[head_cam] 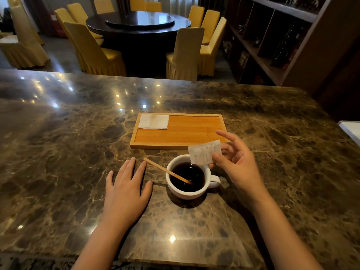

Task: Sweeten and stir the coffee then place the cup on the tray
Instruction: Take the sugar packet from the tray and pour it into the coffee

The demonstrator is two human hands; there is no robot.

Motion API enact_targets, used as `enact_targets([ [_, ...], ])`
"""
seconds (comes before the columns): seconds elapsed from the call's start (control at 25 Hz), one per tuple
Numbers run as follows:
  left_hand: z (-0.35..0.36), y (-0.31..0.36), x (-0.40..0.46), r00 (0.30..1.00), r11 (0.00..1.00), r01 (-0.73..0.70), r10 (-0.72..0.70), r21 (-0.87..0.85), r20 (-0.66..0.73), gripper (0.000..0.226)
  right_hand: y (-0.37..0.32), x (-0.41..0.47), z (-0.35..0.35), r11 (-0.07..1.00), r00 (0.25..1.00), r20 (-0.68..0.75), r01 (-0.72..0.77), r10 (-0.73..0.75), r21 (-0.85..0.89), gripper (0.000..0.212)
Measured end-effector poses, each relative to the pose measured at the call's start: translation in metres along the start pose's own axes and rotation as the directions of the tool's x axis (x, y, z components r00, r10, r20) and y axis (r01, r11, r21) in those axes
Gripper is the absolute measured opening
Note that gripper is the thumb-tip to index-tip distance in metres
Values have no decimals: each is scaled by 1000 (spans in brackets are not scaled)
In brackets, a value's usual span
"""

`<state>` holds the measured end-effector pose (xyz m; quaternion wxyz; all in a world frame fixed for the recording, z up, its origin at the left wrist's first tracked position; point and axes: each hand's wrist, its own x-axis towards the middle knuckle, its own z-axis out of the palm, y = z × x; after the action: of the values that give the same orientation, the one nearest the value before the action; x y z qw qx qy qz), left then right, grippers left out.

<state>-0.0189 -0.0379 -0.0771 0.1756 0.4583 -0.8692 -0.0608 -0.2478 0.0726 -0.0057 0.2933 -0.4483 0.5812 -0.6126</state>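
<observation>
A white cup point(187, 192) of black coffee stands on the marble counter, its handle to the right. A wooden stir stick point(167, 171) leans in it, pointing up and left over the rim. My right hand point(236, 165) pinches a white sugar packet point(204, 152) by its right end, just above the cup's far rim. My left hand point(126, 189) lies flat on the counter to the left of the cup, fingers spread, holding nothing. Behind the cup sits a wooden tray point(187, 135) with a folded white napkin point(153, 122) in its far left corner.
The brown marble counter point(68, 143) stretches wide to the left and front. A white object point(350, 131) shows at the right edge. Beyond the counter are a dark round table, yellow-covered chairs and a wooden shelf unit at the right.
</observation>
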Motion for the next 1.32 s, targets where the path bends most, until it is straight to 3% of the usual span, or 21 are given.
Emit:
enact_targets([
  [0.12, 1, 0, 0, 1000, 1000, 3, -3, -2, 2, 57, -1, -2, 1, 935, 993, 47, 113, -104, -336, 40],
  [0.4, 1, 0, 0, 1000, 1000, 5, -5, 7, 3, 60, 3, -1, -1, 941, 995, 45, 100, -91, -324, 37],
  [0.6, 1, -1, 0, 1000, 1000, 5, -5, 12, 2, 61, 3, 0, -2, 992, 999, -34, 33, -37, -123, 33],
  [0.68, 2, -1, 0, 1000, 1000, 3, -3, 10, -1, 61, 4, 4, -1, 993, 991, -101, -77, 86, 84, 29],
  [0.8, 2, -1, 0, 1000, 1000, 0, 0, 11, -1, 61, 9, 12, 0, 814, 928, -82, -273, 363, 513, 21],
  [0.92, 1, -1, 0, 1000, 1000, -3, 3, 16, -2, 61, 13, 27, -6, 578, 863, -52, -291, 503, 762, 15],
  [1.08, 2, -1, 0, 1000, 1000, -2, 2, 16, -5, 61, 16, 51, -12, 474, 851, -105, -180, 514, 862, 17],
  [1.24, 2, -1, 1, 1000, 1000, -1, 1, 16, -7, 61, 20, 69, -18, 459, 852, -173, -87, 494, 884, 18],
  [1.32, 2, -1, 1, 1000, 1000, 1, -1, 12, -9, 61, 23, 77, -21, 524, 852, -229, -60, 470, 850, 16],
])
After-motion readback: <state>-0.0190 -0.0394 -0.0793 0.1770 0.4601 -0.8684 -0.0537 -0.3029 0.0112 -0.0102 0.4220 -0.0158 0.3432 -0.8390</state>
